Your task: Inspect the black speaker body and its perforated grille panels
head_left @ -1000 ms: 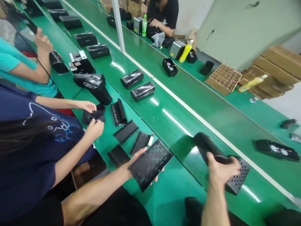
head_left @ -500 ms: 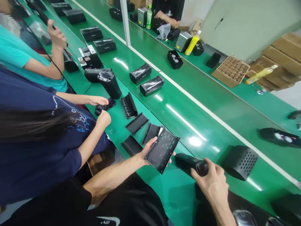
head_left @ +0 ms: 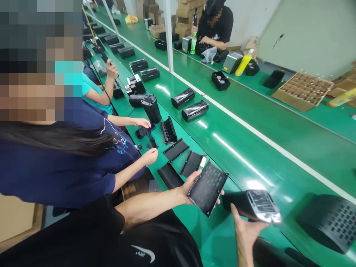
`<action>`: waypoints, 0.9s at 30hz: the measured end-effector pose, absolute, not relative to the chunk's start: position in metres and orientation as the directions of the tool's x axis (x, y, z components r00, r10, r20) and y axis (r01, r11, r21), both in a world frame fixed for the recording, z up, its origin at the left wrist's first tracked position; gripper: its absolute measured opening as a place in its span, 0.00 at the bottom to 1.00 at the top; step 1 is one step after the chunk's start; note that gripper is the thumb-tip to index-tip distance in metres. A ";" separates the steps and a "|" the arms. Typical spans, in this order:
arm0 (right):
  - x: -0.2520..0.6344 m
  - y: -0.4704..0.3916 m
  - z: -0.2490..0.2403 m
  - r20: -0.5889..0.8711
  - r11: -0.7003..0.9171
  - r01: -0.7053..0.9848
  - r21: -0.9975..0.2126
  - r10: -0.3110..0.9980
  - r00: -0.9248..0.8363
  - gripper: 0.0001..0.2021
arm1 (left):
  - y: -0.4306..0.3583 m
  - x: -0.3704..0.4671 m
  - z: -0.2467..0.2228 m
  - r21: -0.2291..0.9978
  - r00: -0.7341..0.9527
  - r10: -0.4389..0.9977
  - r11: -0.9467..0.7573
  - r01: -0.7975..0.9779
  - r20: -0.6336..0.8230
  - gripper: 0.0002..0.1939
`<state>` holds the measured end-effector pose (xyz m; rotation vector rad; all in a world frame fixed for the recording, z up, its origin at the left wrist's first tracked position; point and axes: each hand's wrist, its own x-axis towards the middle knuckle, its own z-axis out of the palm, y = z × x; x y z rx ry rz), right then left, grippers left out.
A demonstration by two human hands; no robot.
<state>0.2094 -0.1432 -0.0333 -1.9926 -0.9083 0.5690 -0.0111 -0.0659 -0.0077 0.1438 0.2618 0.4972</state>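
A black speaker body (head_left: 251, 204) is held from below by the right hand (head_left: 244, 231), low in the view and just above the green surface (head_left: 250, 148). The fingers (head_left: 236, 217) of that hand are curled up around its underside, and its shiny end is turned up toward the camera. Just to its left, a flat black grille panel (head_left: 208, 187) with rows of small holes is gripped by the left hand (head_left: 191, 185). The thumb is laid along the panel's near edge and the fingertips are seen poking out under its far side, so the panel is pinched, tilted and lifted off the surface. The panel and the speaker body are held close together, but whether they touch cannot be told. To the right, a dark speaker shell with a holed face (head_left: 328, 220) is laid on the surface. A little farther, three black trays (head_left: 182, 163) are laid side by side by the left hand. Beyond them, small black parts are handled by a person in a dark blue shirt (head_left: 83, 167). Farther along the belt, two wrapped black speakers (head_left: 190, 104) are laid next to each other. On the far side, a yellow bottle (head_left: 243, 65) is stood near a seated person in black (head_left: 218, 26).
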 end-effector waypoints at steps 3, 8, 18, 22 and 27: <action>0.232 -0.136 -0.009 -0.109 -0.424 0.366 -0.829 0.764 0.636 0.55 | -0.069 -0.006 -0.016 0.199 0.837 0.499 0.864 -0.462 -0.224 0.51; 0.251 -0.150 0.066 -0.356 -0.616 0.355 -0.704 0.738 0.574 0.48 | -0.081 0.012 -0.038 0.125 0.771 0.569 0.820 -0.559 -0.285 0.41; 0.195 -0.133 0.132 -0.514 -0.718 0.451 -0.530 0.695 0.503 0.59 | -0.103 0.068 -0.015 0.215 0.762 0.573 0.819 -0.531 -0.301 0.39; 0.199 -0.133 0.131 -0.517 -0.721 0.488 -0.492 0.692 0.503 0.59 | -0.098 0.075 -0.005 0.238 0.730 0.627 0.779 -0.580 -0.273 0.42; 0.204 -0.129 0.119 -0.521 -0.724 0.464 -0.510 0.689 0.503 0.62 | -0.099 0.073 0.000 0.277 0.702 0.666 0.745 -0.606 -0.253 0.37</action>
